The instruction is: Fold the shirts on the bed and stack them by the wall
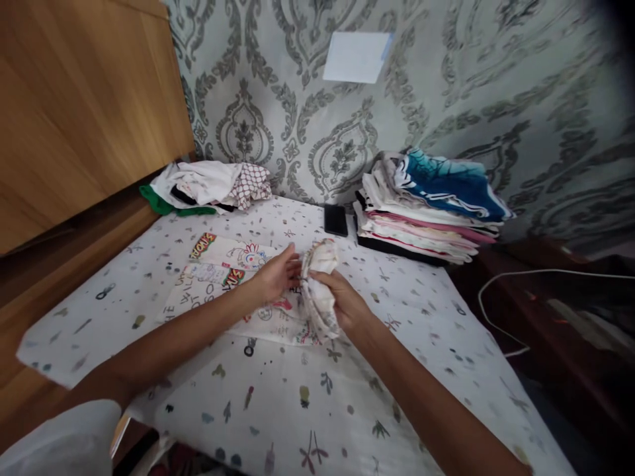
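A white printed garment (198,297) with black lettering and coloured cartoon prints lies spread on the patterned sheet; its exact kind cannot be made out. Its right end is bunched up (321,311) and lifted, and my right hand (347,301) grips that bunch, thumb on top. Just left of the bunch is my left hand (276,276), fingers loosely apart and holding nothing visible. It hovers over the garment's middle and hides part of the print. Whether its fingertips touch the cloth is unclear.
A stack of folded clothes (421,228), topped by a blue piece (451,185), stands at the back right. Beside it lies a black phone (335,219). Loose clothes (208,185) are heaped at the back left, near a wooden cabinet (89,99). A white cable (546,272) hangs at right.
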`<state>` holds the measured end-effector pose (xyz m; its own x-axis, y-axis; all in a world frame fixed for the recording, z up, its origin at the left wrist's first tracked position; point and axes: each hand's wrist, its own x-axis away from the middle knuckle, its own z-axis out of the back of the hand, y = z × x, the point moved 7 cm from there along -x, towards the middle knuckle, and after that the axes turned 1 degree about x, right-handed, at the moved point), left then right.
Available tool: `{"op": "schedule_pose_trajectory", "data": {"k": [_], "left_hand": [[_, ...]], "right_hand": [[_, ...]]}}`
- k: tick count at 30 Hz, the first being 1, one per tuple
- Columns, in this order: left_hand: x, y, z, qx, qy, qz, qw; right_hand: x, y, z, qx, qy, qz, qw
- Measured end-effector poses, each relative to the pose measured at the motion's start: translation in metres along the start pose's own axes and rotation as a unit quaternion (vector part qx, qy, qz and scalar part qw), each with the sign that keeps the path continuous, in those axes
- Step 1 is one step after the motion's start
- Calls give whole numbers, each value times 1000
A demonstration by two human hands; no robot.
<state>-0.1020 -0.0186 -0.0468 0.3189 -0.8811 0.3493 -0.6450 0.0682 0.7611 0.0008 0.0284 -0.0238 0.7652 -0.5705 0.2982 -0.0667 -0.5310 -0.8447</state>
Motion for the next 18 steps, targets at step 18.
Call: {"op": "schedule_pose_trajectory", "data": {"k": [18], "left_hand": [[19,33,60,-8,8,7,1000]], "right_hand": [[15,3,-54,291,-10,237,927]]}}
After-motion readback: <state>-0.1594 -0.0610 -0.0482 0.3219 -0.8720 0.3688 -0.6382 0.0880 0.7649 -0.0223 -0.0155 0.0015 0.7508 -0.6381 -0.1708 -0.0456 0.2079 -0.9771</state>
